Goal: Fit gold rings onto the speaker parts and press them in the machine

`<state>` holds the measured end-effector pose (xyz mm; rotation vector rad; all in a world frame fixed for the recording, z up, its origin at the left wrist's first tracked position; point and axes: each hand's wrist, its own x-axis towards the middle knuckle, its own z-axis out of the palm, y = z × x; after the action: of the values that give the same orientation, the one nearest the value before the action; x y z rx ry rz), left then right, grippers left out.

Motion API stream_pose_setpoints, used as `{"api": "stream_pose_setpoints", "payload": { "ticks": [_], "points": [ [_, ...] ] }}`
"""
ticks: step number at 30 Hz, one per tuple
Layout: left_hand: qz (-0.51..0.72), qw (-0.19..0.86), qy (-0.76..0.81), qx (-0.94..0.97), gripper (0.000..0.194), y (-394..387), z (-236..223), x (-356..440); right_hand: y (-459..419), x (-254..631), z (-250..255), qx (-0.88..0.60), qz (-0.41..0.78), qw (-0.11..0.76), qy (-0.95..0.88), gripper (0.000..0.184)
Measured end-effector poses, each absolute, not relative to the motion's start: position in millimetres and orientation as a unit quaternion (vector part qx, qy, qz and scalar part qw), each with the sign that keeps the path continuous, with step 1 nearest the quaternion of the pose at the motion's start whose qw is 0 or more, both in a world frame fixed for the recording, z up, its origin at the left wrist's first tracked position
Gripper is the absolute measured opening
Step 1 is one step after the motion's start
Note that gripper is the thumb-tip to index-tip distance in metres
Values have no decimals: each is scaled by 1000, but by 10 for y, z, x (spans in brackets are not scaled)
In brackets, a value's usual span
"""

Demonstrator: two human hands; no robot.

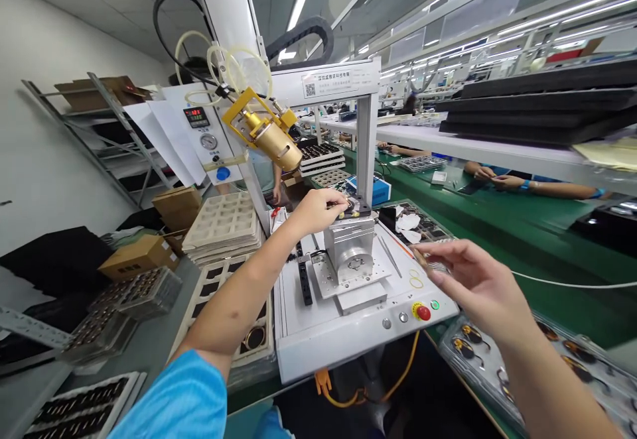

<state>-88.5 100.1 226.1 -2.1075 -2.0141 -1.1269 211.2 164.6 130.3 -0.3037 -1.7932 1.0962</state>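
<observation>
My left hand [323,208] reaches to the dark fixture [359,207] on top of a silver metal block [350,243]. Its thumb and fingers are closed at the fixture's left edge, and what they pinch is too small to make out. Off to the right, my right hand [478,286] holds a small brownish piece [422,260] between thumb and fingertips; its kind is unclear. Tweezers [389,255] and thin yellow rings [415,280] lie on the white machine bed [318,333] between the block and my right hand.
A gold dispensing head [276,142] hangs tilted above the block. A red stop button [423,312] sits on the front panel. Stacked trays [221,227] stand left; a tray of sunglasses [478,349] lies right. A co-worker's hands [497,177] are across the green bench.
</observation>
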Motion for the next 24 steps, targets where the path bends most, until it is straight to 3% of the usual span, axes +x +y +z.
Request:
{"api": "stream_pose_setpoints", "payload": {
  "ticks": [4,6,9,14,18,20,24],
  "points": [
    [-301,-14,-627,-719,22,951,2229,-848,1555,2522,779,-211,481,437,-730,27],
    [-268,8,-626,-732,43,871,2164,-838,1536,2692,446,-260,529,375,-716,33],
    [-232,37,-633,-738,71,825,2083,-838,1561,2817,-58,-334,577,300,-682,51],
    [-237,30,-630,-739,76,776,2066,-837,1666,2667,-574,-413,496,231,-728,86],
    [-323,51,-611,-721,68,319,1816,-704,1630,2487,-676,-425,401,174,-793,95],
    [-408,50,-564,-717,53,9,1483,-571,1561,2437,-683,-424,359,162,-815,92],
    [-539,-99,-541,-639,23,-414,524,-180,1464,2380,-593,-451,292,143,-831,89]
  ]
}}
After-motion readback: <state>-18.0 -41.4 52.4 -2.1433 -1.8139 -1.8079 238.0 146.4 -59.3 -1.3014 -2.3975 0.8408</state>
